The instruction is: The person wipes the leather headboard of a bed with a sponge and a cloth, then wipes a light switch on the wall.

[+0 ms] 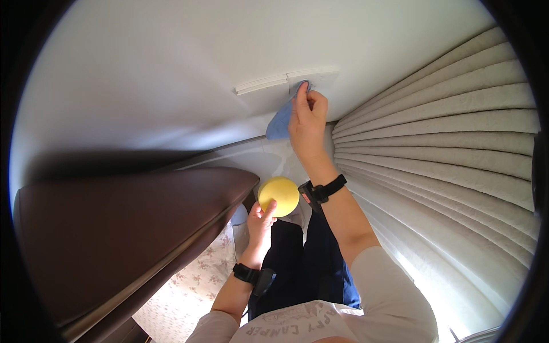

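My right hand (308,122) pinches a blue cloth (281,123) and presses part of it against a white wall plate (324,80), which looks like a switch or socket cover. The rest of the cloth hangs down to the left of my fingers. Lower down, my left hand (260,225) grips a round yellow object (279,196) by its near edge, thumb on top. Whether that object is a sponge, a lid or a dish, I cannot tell. A white strip of trunking (261,85) joins the plate on its left.
A brown padded headboard (128,231) stands at the left, close to the white wall (171,77). Beyond its lower edge lies a floral bed cover (193,278). Long pale curtains (437,128) hang in folds at the right. Tiled floor (257,154) shows along the wall's foot.
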Available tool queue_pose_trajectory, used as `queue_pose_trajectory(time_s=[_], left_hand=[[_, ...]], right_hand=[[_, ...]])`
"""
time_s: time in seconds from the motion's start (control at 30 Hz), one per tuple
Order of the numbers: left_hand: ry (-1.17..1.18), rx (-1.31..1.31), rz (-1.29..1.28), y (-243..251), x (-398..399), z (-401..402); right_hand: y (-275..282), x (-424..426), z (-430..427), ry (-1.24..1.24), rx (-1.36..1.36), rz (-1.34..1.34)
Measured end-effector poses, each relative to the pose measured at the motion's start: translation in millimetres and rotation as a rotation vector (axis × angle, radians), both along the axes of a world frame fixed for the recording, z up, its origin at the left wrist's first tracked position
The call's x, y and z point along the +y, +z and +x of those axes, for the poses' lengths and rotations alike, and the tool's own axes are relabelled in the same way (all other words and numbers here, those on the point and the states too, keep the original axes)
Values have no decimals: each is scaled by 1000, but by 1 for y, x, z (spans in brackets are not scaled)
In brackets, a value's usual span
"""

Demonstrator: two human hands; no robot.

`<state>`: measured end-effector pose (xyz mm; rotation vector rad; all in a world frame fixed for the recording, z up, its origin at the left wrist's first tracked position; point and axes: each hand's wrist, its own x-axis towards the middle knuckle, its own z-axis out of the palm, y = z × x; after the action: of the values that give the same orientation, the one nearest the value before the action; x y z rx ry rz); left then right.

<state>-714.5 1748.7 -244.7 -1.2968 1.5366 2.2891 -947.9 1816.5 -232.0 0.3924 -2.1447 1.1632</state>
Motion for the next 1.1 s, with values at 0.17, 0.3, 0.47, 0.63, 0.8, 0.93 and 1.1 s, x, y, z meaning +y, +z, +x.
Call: queue_pose_trajectory(time_s=[0.17, 0.3, 0.47, 0.63, 0.8, 0.93, 1.1], left_hand=[[2, -6, 9, -1, 0, 4], [-22, -18, 9, 2, 1, -2], [-8, -9, -2, 0, -1, 1], [-5, -12, 27, 2, 3, -1], [-2, -11, 21, 2, 2, -1], [20, -17, -2, 0, 1, 3], [-2, -36, 6, -2, 2, 2]], right_hand=[[-5, 2, 2, 11, -44, 13], [-21, 5, 4, 20, -92, 72], [-3, 2, 7, 8, -130, -29], [-12, -7, -3, 28, -76, 16], [-32, 7, 8, 69, -105, 121], [-14, 11, 8, 49, -88, 46], [-16, 5, -1, 92, -102, 81]])
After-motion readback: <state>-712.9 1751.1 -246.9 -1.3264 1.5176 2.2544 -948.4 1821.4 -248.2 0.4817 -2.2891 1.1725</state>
